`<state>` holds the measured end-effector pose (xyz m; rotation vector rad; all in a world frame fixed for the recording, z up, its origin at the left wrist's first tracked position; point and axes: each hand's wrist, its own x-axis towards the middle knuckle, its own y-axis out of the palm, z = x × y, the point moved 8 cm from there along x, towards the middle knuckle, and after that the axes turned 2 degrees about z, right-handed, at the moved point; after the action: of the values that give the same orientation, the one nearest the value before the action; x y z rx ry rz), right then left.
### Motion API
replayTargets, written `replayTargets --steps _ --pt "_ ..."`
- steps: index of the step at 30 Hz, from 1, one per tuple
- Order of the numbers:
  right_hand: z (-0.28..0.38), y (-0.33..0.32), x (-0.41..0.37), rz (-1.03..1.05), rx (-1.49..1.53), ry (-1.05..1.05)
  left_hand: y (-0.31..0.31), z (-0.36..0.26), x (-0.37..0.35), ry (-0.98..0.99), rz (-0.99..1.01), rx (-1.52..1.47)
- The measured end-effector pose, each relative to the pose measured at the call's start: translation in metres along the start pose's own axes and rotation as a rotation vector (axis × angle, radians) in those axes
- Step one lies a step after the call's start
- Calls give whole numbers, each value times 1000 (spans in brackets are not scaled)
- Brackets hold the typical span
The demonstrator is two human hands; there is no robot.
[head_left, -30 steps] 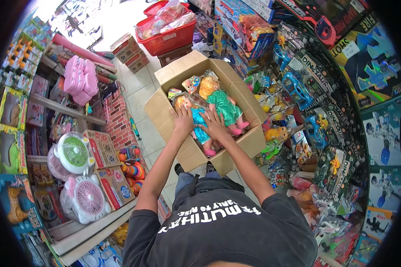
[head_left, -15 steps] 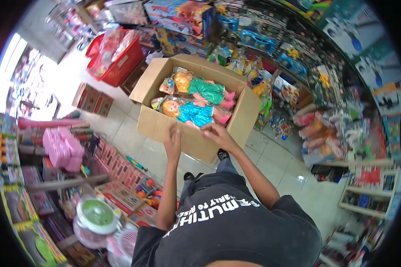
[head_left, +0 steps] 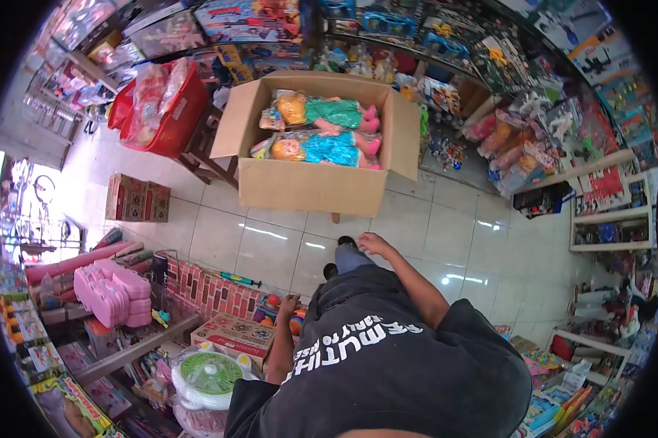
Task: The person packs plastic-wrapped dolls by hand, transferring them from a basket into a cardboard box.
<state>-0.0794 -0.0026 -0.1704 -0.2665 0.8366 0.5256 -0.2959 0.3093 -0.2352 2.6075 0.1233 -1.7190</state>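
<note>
The open cardboard box (head_left: 311, 191) with the two dolls stands in front of the person, beyond both hands and well apart from them, with tiled floor (head_left: 409, 232) in between. Inside, the doll in a blue dress (head_left: 335, 151) lies on the side nearer the hands, and the doll in a green dress (head_left: 334, 112) lies just beside it on the farther side; both are in clear plastic, with their heads to the left and pink shoes to the right. The right hand (head_left: 373, 244) is the nearer of the two to the box, held above the floor by a black shoe (head_left: 346, 241), its fingers slack and slightly bent, with nothing in them. The left hand (head_left: 289, 305) hangs lower and farther from the box, near the colourful ring toys (head_left: 297, 323) and a printed carton (head_left: 234, 332); its fingers are too small and dark to tell whether they are open or closed. A red basket (head_left: 170, 131) stands to the left of the box.
</note>
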Motion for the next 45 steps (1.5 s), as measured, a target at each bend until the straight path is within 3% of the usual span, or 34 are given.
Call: replayTargets --steps 3,7,11,13,19,21,25,33,37,39,43,45 --pt "-21 -2 26 -17 -132 174 -16 7 7 92 -103 -293" --pt "6 41 75 103 -326 223 -18 -14 -3 130 -143 -323" --pt "70 120 120 265 -529 142 -35 -27 3 207 -102 -275" --pt "103 171 139 419 -686 85 -56 -35 1 170 -100 -88" --pt "191 317 180 802 -919 -238 -157 -25 40 177 -337 -424" --pt "213 347 187 828 -723 -141 -193 -49 34 276 -449 -458" --pt "254 369 217 790 -792 -74 -229 -97 6 333 -539 -756" --pt "325 375 247 638 -606 42 -320 -131 29 320 -488 -583" --pt "367 382 266 472 -468 -28 -404 -180 41 377 -426 -565" --pt "390 386 263 453 -382 -68 -449 -200 38 533 -525 -487" --pt "481 415 233 524 -399 -224 -514 -275 24 574 -486 -427" --pt "528 425 215 636 -260 -341 -530 -318 10 642 -469 -437"
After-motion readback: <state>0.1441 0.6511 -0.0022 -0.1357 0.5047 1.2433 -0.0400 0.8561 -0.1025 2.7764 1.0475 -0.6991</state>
